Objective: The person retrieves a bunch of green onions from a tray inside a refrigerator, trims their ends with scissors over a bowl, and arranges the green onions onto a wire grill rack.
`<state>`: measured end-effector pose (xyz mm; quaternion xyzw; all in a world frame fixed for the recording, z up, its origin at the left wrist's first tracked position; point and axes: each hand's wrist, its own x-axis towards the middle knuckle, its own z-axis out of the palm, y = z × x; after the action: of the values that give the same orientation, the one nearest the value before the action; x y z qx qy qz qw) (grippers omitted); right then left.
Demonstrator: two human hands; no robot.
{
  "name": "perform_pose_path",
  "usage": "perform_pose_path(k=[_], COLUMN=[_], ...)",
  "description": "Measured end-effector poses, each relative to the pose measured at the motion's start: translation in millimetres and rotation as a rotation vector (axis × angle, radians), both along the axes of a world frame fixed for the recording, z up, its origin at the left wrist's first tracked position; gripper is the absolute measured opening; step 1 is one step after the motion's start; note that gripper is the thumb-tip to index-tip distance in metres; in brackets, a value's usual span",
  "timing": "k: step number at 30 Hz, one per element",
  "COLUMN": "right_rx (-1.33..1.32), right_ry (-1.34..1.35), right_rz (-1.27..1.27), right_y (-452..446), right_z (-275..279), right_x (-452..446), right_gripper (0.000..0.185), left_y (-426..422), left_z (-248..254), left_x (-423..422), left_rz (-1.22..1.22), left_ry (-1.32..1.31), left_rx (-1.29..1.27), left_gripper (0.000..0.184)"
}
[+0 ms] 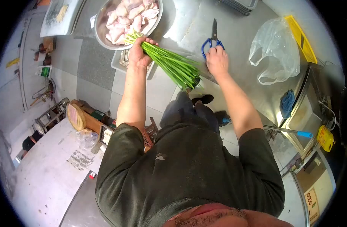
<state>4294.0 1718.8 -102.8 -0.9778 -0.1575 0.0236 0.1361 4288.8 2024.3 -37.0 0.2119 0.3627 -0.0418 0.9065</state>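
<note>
My left hand (140, 53) is closed around a bunch of long green chives (171, 66), gripping it close to the pale cut ends. The leaves slant down to the right, in front of my body. The fingers of my right hand (218, 60) are curled at the blue handles of a pair of scissors (214, 34). The dark blades point away from me over the metal table, and my hand partly hides the handles. Just beyond my left hand stands a round metal bowl (98, 30) of raw chicken pieces (133, 17).
A shallow tray (119, 67) with greyish pieces sits partly under the bowl. On the metal table (234, 41) at the right lie a clear plastic bag (275, 51) and a yellow plastic piece (301, 39). White cutting boards (54, 24) are at the upper left, stacked trays (241, 5) at the top.
</note>
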Motion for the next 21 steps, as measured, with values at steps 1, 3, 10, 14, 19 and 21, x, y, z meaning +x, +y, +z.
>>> perform_pose_path(k=[1, 3, 10, 14, 19, 21], right_rx=[0.027, 0.087, 0.081, 0.129, 0.153, 0.193], right_ry=[0.019, 0.058, 0.267, 0.287, 0.218, 0.208], right_rz=[-0.080, -0.252, -0.616, -0.667, -0.624, -0.661], right_y=[-4, -12, -66, -96, -116, -120], right_z=[5, 16, 31, 23, 18, 22], right_x=[-3, -6, -39, -63, -98, -111], right_gripper=[0.037, 0.040, 0.037, 0.042, 0.042, 0.043], left_y=[-2, -9, -57, -76, -98, -102], left_z=[0, 1, 18, 16, 23, 26], left_x=[3, 13, 44, 71, 95, 103], left_rz=[0.009, 0.025, -0.003, -0.070, -0.103, -0.114], left_ry=[0.005, 0.012, -0.033, -0.060, -0.071, -0.068], left_rx=[0.005, 0.012, 0.022, -0.003, 0.025, 0.075], left_gripper=[0.013, 0.013, 0.013, 0.018, 0.022, 0.023])
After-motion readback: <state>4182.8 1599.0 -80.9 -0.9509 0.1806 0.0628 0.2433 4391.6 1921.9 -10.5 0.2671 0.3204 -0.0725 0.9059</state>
